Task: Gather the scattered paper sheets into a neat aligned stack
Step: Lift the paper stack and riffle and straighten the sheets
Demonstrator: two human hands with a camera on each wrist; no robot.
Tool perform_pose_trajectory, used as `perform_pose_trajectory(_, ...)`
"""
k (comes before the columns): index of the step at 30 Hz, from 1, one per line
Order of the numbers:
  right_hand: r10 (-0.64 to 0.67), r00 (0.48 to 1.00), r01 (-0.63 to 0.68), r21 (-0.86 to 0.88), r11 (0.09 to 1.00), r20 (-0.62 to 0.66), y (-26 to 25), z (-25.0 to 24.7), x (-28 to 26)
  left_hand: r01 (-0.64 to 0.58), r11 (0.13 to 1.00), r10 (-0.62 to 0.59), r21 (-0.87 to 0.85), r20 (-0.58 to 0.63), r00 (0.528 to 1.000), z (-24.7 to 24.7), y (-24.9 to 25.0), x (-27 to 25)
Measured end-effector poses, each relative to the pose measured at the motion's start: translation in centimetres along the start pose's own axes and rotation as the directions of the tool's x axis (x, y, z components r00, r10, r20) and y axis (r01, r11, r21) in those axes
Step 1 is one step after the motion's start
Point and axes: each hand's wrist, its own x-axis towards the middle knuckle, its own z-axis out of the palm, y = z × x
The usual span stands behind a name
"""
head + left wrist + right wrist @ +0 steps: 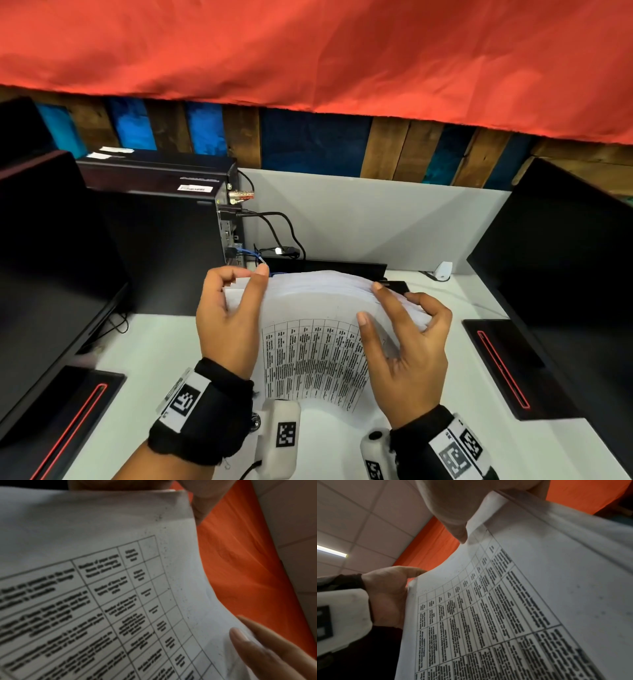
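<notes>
paper sheets (318, 329) bowed upward above white table (164, 346); left hand (227, 318) and right hand (407, 346) pinching opposite side edges.

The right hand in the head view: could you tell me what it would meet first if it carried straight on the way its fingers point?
The right hand already holds the paper stack. Beyond that, probably the black bar by the grey partition, though depth is unclear.

White desk (428, 442) bears monitor stands (507, 363) and a computer tower (164, 222)
</notes>
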Motion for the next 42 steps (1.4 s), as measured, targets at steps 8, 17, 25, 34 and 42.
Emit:
perform_pose_trajectory(8, 0.038, 0.998, -0.031, 0.163, 0.986, -0.045, 0.3, 0.2, -0.8, -0.013, 1.0, 0.013, 0.024, 0.004, 1.0, -0.1, -0.2, 0.2)
perform_pose_trajectory(17, 0.086, 0.994, -0.049, 0.425, 0.904, -0.069, 1.0, -0.1, -0.3, -0.054, 0.999, 0.053, 0.0, 0.107, 0.993, -0.6, 0.0, 0.1)
perform_pose_trajectory(25, 0.24, 0.97, -0.221, 0.562, 0.797, 0.04, 1.6, -0.3, 0.1, -0.136, 0.99, 0.125, 0.024, 0.267, 0.956, -1.2, 0.3, 0.7)
perform_pose_trajectory(34, 0.218, 0.975, -0.213, 0.515, 0.83, 0.052, 1.3, -0.2, 0.3, -0.093, 0.995, 0.1, -0.044, 0.203, 0.974, -1.4, -0.3, 1.2)
perform_pose_trajectory(42, 0.161, 0.986, -0.163, 0.49, 0.856, 0.047, 1.4, -0.1, 0.2, -0.194, 0.98, 0.169, 0.052, 0.303, 0.938, -1.4, 0.3, 0.4)
